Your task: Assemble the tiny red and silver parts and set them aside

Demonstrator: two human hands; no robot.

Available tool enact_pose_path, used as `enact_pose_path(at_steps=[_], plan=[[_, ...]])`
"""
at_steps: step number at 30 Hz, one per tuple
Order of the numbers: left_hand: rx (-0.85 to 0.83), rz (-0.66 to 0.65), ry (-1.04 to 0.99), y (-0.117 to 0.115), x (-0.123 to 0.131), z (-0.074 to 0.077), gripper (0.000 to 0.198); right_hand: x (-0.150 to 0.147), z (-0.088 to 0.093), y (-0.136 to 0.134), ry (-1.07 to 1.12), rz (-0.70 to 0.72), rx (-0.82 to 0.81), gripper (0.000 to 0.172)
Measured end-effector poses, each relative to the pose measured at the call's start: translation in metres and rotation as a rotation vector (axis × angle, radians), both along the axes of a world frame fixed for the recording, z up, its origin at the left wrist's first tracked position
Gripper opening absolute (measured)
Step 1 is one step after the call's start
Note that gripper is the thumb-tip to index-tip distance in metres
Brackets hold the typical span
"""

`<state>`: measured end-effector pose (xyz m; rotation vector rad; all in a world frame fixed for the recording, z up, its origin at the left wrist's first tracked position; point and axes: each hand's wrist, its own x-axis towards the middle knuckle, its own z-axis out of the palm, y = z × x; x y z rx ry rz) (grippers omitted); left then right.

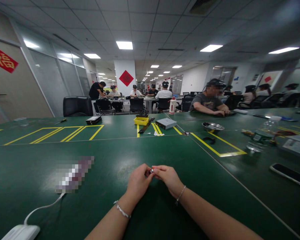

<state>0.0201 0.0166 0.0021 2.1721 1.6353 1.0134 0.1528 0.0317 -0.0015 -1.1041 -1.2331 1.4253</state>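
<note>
My left hand (139,179) and my right hand (168,178) meet in front of me, just above the green table (110,160). Between their fingertips is a small shiny metal piece (151,171), mostly covered by the fingers, so its kind does not show. The fingers of both hands are pinched closed on it. A bracelet circles each wrist. To the left lies a blurred-out flat object (75,175) with a white cable (43,206) running from it.
Farther off are a yellow tray (141,121), a grey metal box (166,123), a metal bowl (213,126) and a black box (93,120). At right stand a plastic bottle (261,136) and a phone (291,175). A person (211,100) sits across the table.
</note>
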Motion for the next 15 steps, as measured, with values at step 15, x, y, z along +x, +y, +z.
enact_pose_path(at_steps=[15], plan=[[-0.092, -0.009, 0.054, 0.008, -0.007, -0.009, 0.022, 0.256, 0.011, 0.046, -1.174, -0.896, 0.032, 0.033]])
